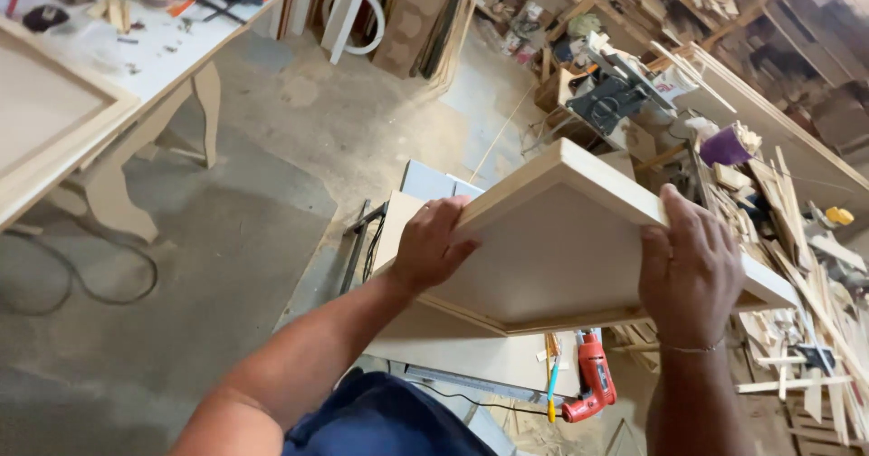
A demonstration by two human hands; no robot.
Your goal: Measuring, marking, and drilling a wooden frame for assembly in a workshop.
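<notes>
I hold a pale framed wooden panel [552,248] in the air in front of me, tilted, with its raised border facing me. My left hand [433,243] grips the panel's left edge, fingers curled over the border. On the right edge, my right hand [690,270] clasps the border from above. Beneath the panel lies a flat light board [453,347] on a low stand.
A red power drill [590,385] lies on the floor below the panel. A white worktable [136,53] with tools and another framed panel [45,121] stands at left. Heaps of wood offcuts [797,266] fill the right. A cable [81,275] loops on the concrete floor.
</notes>
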